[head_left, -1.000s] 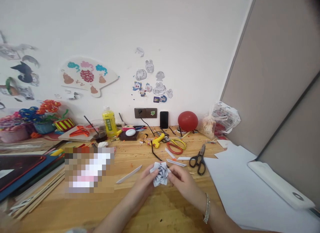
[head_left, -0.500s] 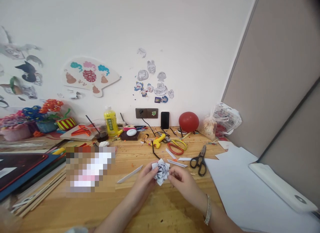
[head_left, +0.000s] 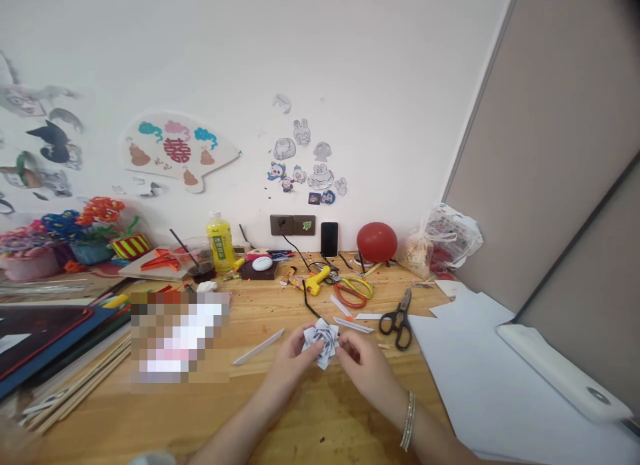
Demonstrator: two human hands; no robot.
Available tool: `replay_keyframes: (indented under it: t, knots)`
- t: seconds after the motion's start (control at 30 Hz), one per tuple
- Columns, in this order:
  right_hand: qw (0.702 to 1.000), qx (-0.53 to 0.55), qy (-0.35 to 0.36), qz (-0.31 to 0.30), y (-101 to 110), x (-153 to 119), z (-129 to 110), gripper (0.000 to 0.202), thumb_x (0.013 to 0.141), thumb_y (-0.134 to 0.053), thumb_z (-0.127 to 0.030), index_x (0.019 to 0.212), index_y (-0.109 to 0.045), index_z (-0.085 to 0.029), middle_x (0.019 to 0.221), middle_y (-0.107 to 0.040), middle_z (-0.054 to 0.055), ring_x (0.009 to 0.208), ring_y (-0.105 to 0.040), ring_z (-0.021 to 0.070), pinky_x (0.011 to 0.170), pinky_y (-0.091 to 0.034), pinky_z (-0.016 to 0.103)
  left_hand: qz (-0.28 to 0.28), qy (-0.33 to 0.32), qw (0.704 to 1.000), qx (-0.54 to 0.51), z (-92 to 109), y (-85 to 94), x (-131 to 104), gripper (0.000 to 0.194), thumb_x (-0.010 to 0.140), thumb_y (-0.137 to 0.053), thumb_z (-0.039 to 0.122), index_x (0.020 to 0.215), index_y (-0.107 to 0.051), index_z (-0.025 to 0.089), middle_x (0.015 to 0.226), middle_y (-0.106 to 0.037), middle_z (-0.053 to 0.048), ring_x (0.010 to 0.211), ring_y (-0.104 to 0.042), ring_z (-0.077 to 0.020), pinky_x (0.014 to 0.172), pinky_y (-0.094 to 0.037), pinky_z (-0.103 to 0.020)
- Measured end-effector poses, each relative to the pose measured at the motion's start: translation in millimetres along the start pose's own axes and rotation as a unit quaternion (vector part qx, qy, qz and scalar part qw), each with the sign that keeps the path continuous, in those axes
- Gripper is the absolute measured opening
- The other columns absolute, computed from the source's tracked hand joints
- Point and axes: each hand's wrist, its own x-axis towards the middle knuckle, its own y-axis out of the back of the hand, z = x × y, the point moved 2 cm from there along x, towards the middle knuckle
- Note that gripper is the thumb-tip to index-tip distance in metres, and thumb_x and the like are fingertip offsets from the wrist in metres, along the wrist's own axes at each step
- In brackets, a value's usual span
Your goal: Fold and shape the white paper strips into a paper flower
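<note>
Paper flower (head_left: 321,340) pinched between both hands, above table (head_left: 310,418)

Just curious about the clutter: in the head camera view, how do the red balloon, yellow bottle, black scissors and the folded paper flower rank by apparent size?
1. Red balloon
2. Yellow bottle and black scissors: look alike, so unranked
3. Paper flower, partly covered by the left hand and right hand, and nearer the camera
</note>
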Motion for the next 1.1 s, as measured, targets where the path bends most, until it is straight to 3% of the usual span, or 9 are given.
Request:
replay_keyframes:
  t: [0.17,0.37,0.57,0.77,0.9,1.1]
  knots:
    - [0.993,-0.110,0.001,0.038,0,-3,-4,0.015,0.077,-0.049,-0.022,0.061,-0.050,-0.020,0.053,-0.048,-0.003,0.049,-0.041,0.0118,0.048,-0.024,0.023,0.003,-0.011,1.000,0.017,-4,-3.0,-3,0.043,0.061,-0.074,0.034,0.099,-0.059,0.018,0.094,-0.069,-0.006,0.090,-0.059,-0.0249,0.081,-0.043,-0.034]
    - [0.997,-0.075,0.003,0.031,-3,-1,2,0.018,0.076,-0.046,-0.021,0.058,-0.046,-0.020,0.052,-0.046,-0.004,0.050,-0.041,0.0118,0.048,-0.024,0.023,-0.005,-0.017,0.999,0.032,-8,-3.4,-1,0.043,0.061,-0.073,0.035,0.098,-0.060,0.017,0.094,-0.068,-0.007,0.092,-0.059,-0.0261,0.082,-0.044,-0.034]
    - [0.997,-0.070,0.011,0.037,0,3,7,0.018,0.076,-0.045,-0.021,0.058,-0.047,-0.019,0.053,-0.047,-0.004,0.050,-0.043,0.0120,0.048,-0.028,0.022,0.004,-0.034,0.998,0.058,3,1.3,0,0.034,0.068,-0.066,0.041,0.093,-0.064,0.019,0.096,-0.068,-0.006,0.095,-0.057,-0.0257,0.083,-0.042,-0.033]
    - [0.993,-0.094,0.029,0.065,6,5,4,0.018,0.076,-0.048,-0.020,0.058,-0.050,-0.020,0.053,-0.049,-0.003,0.050,-0.043,0.0130,0.049,-0.027,0.023,0.025,-0.078,0.988,0.132,8,9.0,7,0.022,0.066,-0.067,0.040,0.069,-0.063,0.018,0.068,-0.063,-0.002,0.069,-0.055,-0.0193,0.067,-0.043,-0.028]
    - [0.992,-0.103,0.045,0.062,9,5,1,0.018,0.080,-0.047,-0.021,0.063,-0.054,-0.020,0.056,-0.052,-0.002,0.053,-0.046,0.0142,0.050,-0.029,0.024,0.010,-0.054,0.995,0.088,6,10.1,11,0.025,0.063,-0.070,0.041,0.064,-0.061,0.017,0.062,-0.060,0.000,0.061,-0.053,-0.0162,0.061,-0.043,-0.027]
    - [0.987,-0.125,0.065,0.074,13,3,-2,0.015,0.083,-0.047,-0.022,0.075,-0.060,-0.019,0.069,-0.063,0.003,0.061,-0.054,0.0173,0.056,-0.035,0.026,0.011,-0.047,0.997,0.068,8,10.6,11,0.026,0.059,-0.073,0.040,0.067,-0.065,0.016,0.070,-0.065,-0.003,0.070,-0.058,-0.0197,0.070,-0.046,-0.031]
